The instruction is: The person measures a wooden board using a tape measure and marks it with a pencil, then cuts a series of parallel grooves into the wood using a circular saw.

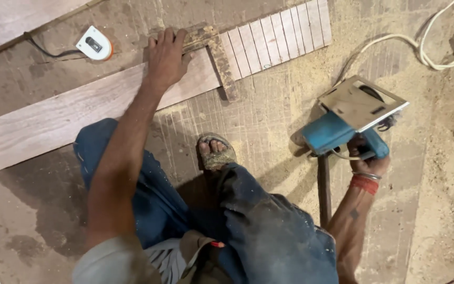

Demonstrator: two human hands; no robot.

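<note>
So the long pale wooden plank (80, 113) runs diagonally across the upper left of the frame, its far end already sliced into narrow strips. My left hand (166, 55) reaches straight out, palm down, fingers spread flat on a worn wooden try square (214, 52) lying on it. Over at right, my right hand (369, 158) is wrapped tight round the handle of a blue circular saw (350, 118), metal baseplate tipped up.

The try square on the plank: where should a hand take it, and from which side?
Grip the try square by its thick wooden stock, coming from above at the plank's far edge, where the left hand already rests. The stock lies along that edge, and the long blade lies flat across the plank, offering little to pinch.
</note>
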